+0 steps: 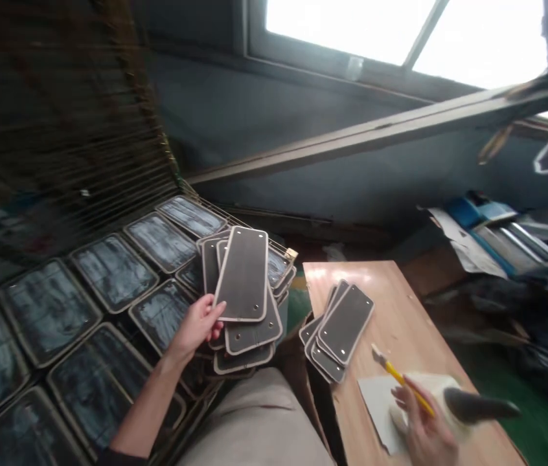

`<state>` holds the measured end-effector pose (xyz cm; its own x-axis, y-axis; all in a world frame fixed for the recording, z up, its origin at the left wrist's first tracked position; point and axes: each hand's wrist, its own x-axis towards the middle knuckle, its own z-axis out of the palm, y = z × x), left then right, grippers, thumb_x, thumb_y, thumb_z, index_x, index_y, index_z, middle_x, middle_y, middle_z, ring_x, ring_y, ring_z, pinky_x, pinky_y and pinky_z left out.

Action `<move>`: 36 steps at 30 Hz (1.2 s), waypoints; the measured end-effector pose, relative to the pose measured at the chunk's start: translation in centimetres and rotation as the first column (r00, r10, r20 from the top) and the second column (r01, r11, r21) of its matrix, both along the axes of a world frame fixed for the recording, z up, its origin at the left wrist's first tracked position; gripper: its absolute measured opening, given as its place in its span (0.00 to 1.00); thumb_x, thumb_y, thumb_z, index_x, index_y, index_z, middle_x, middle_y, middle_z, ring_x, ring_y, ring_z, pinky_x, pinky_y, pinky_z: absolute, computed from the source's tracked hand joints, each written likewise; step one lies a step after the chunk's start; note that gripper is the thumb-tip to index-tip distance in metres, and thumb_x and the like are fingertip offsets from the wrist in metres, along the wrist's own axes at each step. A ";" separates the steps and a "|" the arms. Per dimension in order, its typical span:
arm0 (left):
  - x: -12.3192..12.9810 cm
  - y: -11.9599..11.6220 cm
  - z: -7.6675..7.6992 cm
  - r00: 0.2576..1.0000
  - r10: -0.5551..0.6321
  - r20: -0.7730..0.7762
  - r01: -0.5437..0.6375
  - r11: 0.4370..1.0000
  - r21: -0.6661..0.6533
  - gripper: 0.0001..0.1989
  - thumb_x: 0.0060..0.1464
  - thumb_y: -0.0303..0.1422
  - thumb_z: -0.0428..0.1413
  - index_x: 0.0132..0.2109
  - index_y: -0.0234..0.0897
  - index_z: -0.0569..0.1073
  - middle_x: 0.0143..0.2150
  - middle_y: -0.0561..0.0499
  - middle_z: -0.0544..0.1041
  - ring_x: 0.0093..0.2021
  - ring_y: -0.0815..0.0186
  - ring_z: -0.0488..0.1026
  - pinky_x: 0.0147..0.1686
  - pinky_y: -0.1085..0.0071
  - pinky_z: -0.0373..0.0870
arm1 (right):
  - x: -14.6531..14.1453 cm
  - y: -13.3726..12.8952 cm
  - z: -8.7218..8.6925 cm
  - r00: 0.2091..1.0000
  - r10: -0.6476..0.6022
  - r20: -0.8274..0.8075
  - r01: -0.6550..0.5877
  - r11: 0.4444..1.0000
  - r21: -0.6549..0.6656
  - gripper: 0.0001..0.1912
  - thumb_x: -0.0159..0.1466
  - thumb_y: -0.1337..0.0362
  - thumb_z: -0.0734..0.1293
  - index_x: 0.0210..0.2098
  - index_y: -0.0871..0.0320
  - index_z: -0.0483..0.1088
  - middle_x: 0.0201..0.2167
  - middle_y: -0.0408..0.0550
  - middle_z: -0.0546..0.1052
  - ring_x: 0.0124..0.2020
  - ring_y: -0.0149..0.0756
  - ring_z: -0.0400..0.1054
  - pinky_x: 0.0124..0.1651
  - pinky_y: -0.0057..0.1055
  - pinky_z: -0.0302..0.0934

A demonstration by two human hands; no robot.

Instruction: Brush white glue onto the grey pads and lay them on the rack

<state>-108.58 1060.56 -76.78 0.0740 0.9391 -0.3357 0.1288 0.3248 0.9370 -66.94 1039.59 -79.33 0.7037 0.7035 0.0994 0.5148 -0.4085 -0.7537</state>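
My left hand (205,318) pinches the lower left corner of a dark grey rounded panel (243,275), which has a pale edge and small holes. Under that panel lies an untidy pile of similar panels (253,329), on the near edge of a rack. A small brush (395,373) with a yellow handle is held in my right hand (427,421), its bristles pointing up and left over the wooden table. Beneath and beside this hand are a white sheet (375,404) and a pale, blurred object with a dark tapered part (480,406).
Panels with a streaky wet-looking coating (113,268) cover the rack at left. A wire mesh frame (60,149) rises behind it. On the wooden table (385,278) sits a fanned stack of panels (346,320). Blue and white clutter (497,233) stands at right, below a window (352,32).
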 end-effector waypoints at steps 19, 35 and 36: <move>0.6 -5.7 -0.8 0.958 0.282 0.060 -0.278 0.958 -0.067 0.19 0.54 0.51 0.51 0.37 0.38 0.62 0.18 0.58 0.68 0.11 0.75 0.61 0.08 0.83 0.48 | -19.2 34.2 11.7 0.169 0.887 0.429 -0.984 0.126 0.128 0.12 0.69 0.60 0.58 0.47 0.55 0.69 0.39 0.47 0.75 0.34 0.32 0.71 0.37 0.26 0.64; 1.5 -5.6 -0.8 0.959 0.283 0.037 -0.278 0.955 -0.102 0.19 0.55 0.50 0.51 0.34 0.38 0.60 0.18 0.58 0.68 0.11 0.76 0.61 0.08 0.84 0.49 | -19.4 33.0 10.7 -0.112 0.896 0.430 -0.966 0.004 -0.260 0.13 0.71 0.58 0.56 0.48 0.53 0.68 0.35 0.47 0.73 0.29 0.32 0.69 0.31 0.26 0.59; 1.4 -5.6 -0.8 0.958 0.282 0.043 -0.277 0.956 -0.101 0.19 0.55 0.50 0.51 0.34 0.37 0.61 0.18 0.58 0.68 0.11 0.76 0.61 0.08 0.84 0.49 | -19.0 31.8 11.2 -0.137 0.911 0.390 -0.959 -0.023 -0.282 0.13 0.71 0.58 0.55 0.48 0.53 0.68 0.35 0.46 0.73 0.29 0.32 0.68 0.31 0.27 0.59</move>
